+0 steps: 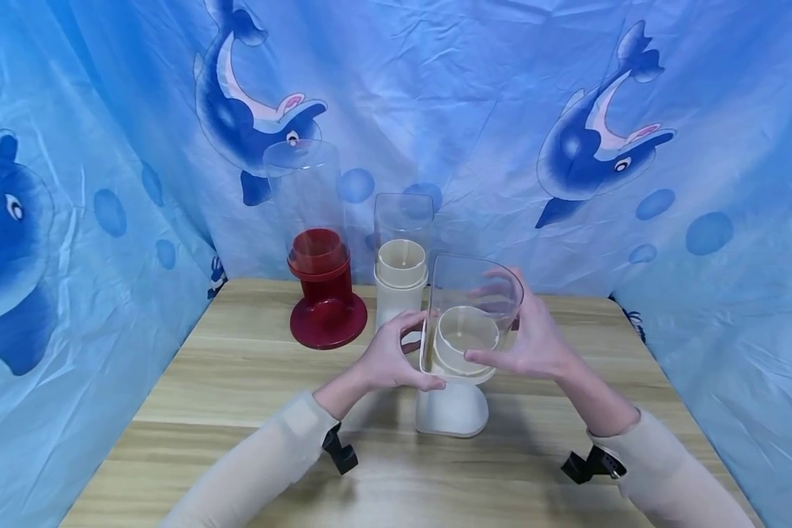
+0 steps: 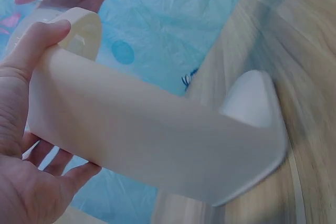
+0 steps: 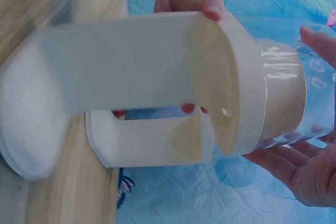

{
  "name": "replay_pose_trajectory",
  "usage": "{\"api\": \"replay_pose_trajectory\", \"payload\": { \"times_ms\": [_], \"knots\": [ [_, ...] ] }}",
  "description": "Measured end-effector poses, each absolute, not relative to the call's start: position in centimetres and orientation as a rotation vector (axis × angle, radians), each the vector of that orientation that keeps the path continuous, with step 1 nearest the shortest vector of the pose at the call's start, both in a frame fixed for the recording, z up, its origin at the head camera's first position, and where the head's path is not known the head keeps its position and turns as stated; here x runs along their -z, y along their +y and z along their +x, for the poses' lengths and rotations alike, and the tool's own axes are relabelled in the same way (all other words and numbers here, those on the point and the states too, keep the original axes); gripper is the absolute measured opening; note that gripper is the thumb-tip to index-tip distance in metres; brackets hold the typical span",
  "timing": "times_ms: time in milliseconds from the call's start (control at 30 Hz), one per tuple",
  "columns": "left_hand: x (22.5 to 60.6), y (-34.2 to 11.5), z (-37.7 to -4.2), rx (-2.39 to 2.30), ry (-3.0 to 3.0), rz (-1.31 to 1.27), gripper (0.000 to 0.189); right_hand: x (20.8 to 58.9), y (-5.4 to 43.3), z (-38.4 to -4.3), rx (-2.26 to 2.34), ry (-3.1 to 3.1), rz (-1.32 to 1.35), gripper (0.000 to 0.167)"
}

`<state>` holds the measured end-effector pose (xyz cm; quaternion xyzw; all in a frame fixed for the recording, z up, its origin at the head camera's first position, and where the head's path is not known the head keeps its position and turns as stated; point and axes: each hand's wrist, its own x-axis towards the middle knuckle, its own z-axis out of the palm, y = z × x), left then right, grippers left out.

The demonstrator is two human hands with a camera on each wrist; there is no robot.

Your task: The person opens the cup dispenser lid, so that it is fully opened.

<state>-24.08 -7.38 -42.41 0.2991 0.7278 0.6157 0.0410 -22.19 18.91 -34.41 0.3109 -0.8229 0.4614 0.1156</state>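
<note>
A cream-white stand (image 1: pixel 452 411) with a flat back, a rounded foot and a ring-shaped collar (image 3: pixel 244 85) stands upright in front of me, its foot low over the table. Set in the collar is a clear tubular container (image 1: pixel 475 282) with a cream inner ring (image 3: pixel 283 80). My left hand (image 1: pixel 396 356) grips the stand's upper back, thumb on one edge and fingers on the other, as the left wrist view shows on the flat back (image 2: pixel 147 129). With thumb and fingers spread around its sides, my right hand (image 1: pixel 534 337) holds the clear container just above the collar.
Behind on the left stands a red round-footed stand (image 1: pixel 326 323) with a tall clear tube. A second cream stand (image 1: pixel 399 301) with a clear container is close behind my left hand. Dolphin-printed blue curtains (image 1: pixel 449 132) border the wooden table (image 1: pixel 224 411).
</note>
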Motion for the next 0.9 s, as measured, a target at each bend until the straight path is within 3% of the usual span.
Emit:
{"api": "replay_pose_trajectory", "payload": {
  "times_ms": [367, 500, 900],
  "knots": [
    [43.1, -7.6, -24.3, -1.789, 2.296, 0.974, 0.110, 35.4, 18.8, -21.4, -1.363, -2.380, 0.842, 0.119],
    [43.1, -7.7, -24.3, -1.766, 2.351, 0.991, 0.107, 35.4, 18.3, -21.5, -1.403, -2.359, 0.824, 0.122],
    [42.7, -7.7, -24.4, -1.775, 2.292, 0.976, 0.100, 35.5, 17.8, -22.1, -1.594, -2.208, 0.846, 0.105]
  ]
}}
